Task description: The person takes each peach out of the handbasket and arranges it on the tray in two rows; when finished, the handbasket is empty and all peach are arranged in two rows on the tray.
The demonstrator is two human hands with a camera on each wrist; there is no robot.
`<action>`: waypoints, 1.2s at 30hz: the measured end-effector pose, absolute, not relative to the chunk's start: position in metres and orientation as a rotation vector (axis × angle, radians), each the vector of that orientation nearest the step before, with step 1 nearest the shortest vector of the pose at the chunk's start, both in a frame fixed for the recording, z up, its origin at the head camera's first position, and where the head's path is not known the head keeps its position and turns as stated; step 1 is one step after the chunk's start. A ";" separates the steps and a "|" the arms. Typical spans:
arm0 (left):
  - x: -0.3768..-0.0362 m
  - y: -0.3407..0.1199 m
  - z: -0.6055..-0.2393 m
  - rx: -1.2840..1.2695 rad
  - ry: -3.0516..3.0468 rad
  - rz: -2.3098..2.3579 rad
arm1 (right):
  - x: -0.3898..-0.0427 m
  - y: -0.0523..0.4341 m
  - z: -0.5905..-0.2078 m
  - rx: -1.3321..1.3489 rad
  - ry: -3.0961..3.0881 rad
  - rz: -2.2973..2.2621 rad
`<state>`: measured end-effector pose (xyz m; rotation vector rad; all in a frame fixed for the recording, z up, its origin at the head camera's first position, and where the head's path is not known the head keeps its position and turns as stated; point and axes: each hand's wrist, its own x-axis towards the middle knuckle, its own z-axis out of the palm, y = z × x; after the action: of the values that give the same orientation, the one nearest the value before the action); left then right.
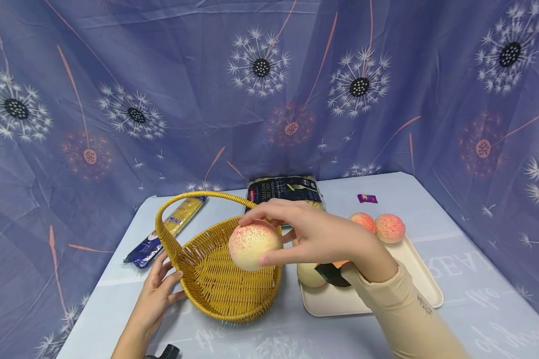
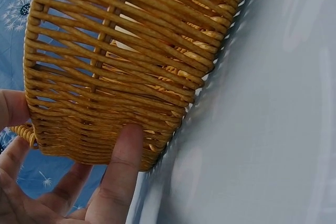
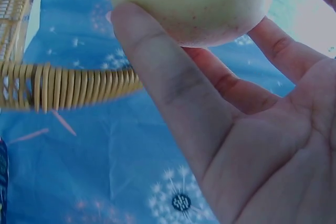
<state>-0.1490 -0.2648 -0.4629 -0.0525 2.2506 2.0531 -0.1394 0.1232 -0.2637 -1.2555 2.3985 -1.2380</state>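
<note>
A golden wicker basket (image 1: 233,294) with an arched handle stands in the middle of the table. My left hand (image 1: 159,286) holds it at the left side near the handle's base; in the left wrist view, one finger (image 2: 126,156) presses the woven outer wall. Over the basket's right part, my right hand (image 1: 303,232) grips a pale yellow and pink peach (image 1: 253,245) between thumb and fingers. The right wrist view has the peach (image 3: 194,3) at its top, partly cut off. To the right, a cream tray (image 1: 422,279) bears several more peaches, some hidden behind my right arm.
Behind the basket lies a black bag of pasta (image 1: 283,189). A blue and yellow pasta packet (image 1: 175,224) is at the left. At the back right is a small purple wrapper (image 1: 367,198). A dark object (image 1: 168,351) shows at the front edge. Blue dandelion cloth (image 1: 206,99) hangs behind.
</note>
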 end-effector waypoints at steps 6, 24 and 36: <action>-0.151 -0.264 -0.462 -0.070 2.243 2.047 | -0.133 0.149 -0.266 -1.170 2.398 -1.350; -0.154 -0.261 -0.462 -0.056 2.243 2.040 | -0.136 0.237 -0.303 -0.840 2.651 -1.406; -0.149 -0.263 -0.463 -0.045 2.252 2.058 | -0.141 0.272 -0.325 -0.623 2.760 -1.429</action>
<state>-0.1494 -0.2632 -0.4633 -0.0449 2.2516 2.0581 -0.1410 0.2719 -0.3250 -0.6227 2.7603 -1.4288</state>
